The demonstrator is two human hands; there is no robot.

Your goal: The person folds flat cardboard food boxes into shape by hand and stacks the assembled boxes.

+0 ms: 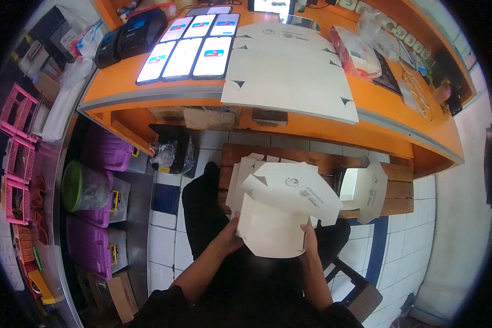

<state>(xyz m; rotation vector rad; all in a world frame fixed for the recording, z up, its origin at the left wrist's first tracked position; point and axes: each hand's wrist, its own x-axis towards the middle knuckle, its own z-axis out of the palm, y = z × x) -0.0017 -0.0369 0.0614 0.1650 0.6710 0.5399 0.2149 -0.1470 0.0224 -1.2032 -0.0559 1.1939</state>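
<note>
A partly folded white cardboard food box [273, 224] is held over my lap, its printed lid [306, 191] tilted up and away from me. My left hand [230, 235] grips the box's left side, fingers mostly hidden behind the cardboard. On the right side, my right hand [310, 238] is closed at the corner, thumb against the side wall. Just beyond the box, more white folded cardboard [243, 174] rests on the wooden bench [404, 188]. Another open white box [370, 188] stands to the right on that bench.
Flat white box sheets [290, 71] lie on the orange desk [115, 87], overhanging its front edge. Several lit phones [180, 57] lie beside them, near a black printer [142, 33]. Purple crates [87, 246] and a green-rimmed bin [79, 186] stand left. A stool [361, 295] is at lower right.
</note>
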